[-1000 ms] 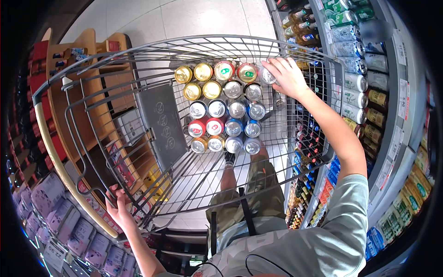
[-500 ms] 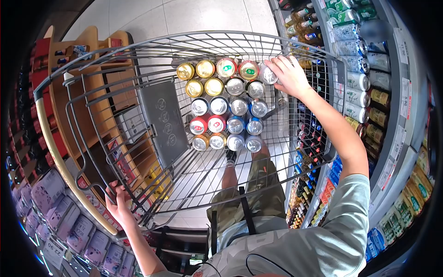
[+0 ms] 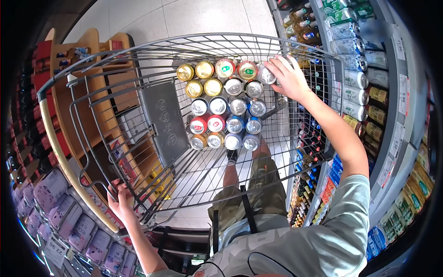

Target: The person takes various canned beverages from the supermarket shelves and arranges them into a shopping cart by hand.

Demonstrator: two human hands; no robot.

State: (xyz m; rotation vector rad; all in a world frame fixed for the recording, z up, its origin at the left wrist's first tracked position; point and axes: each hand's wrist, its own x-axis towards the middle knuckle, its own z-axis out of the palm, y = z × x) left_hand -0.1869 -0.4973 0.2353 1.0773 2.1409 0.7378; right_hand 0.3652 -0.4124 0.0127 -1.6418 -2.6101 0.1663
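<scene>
Twenty cans (image 3: 238,106) stand upright in five rows of four inside the cart (image 3: 221,34), their tops facing me. My right hand (image 3: 290,79) grips one more, a silver can (image 3: 266,75), with fingers curled over it, at the right end of the row farthest from me in the cart. Four gold cans (image 3: 205,69) fill the far left corner of the group, with two green-tabbed cans (image 3: 225,68) just beside them; two red-topped cans (image 3: 198,125) sit in the fourth row, nearer me in the cart. My left hand (image 3: 122,201) is closed around a grey bar (image 3: 102,183) at the cart's near left corner, beside the pale handle (image 3: 60,159). A grey panel (image 3: 164,122) stands in the cart left of the cans. Left of the cart are a wooden rack (image 3: 87,92) and purple packs (image 3: 83,233); right of it, shelved drinks (image 3: 355,78) and bottles (image 3: 300,210). Pale floor (image 3: 205,11) shows beyond the cart and through its wires, and my legs (image 3: 230,175) are at its near side.
</scene>
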